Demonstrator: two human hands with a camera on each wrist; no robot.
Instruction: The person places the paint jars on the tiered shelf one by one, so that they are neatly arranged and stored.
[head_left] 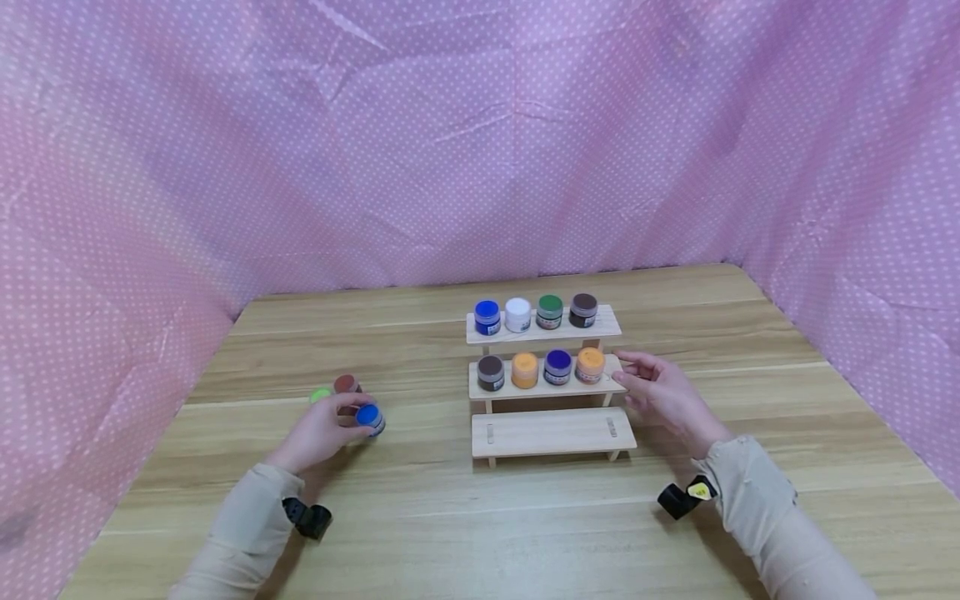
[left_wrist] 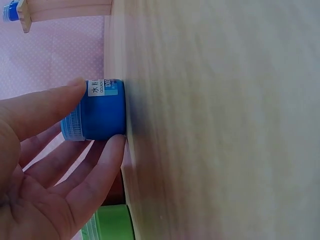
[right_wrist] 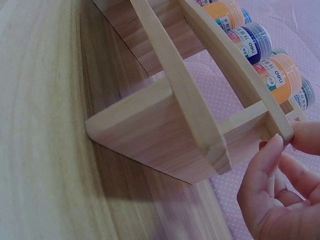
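My left hand (head_left: 324,427) holds a blue paint jar (left_wrist: 106,112) between thumb and fingers, low at the tabletop on the left. Just behind that hand are a light green jar (left_wrist: 115,223) and a brown-red jar (head_left: 347,383), partly hidden by it. On the right, my right hand (head_left: 667,396) pinches the right end of the middle board of a three-step wooden rack (head_left: 553,433). Its thumb and fingertip meet at the board's corner in the right wrist view. The middle board bears a row of jars: dark brown, orange (head_left: 524,371), purple-blue (head_left: 557,367) and orange.
On the rack's top board stand blue (head_left: 487,317), white (head_left: 517,315), green (head_left: 549,312) and dark brown (head_left: 583,310) jars. The lowest board carries nothing. A wood-grain table (head_left: 420,533) lies beneath, with a pink dotted curtain (head_left: 480,150) behind and at both sides.
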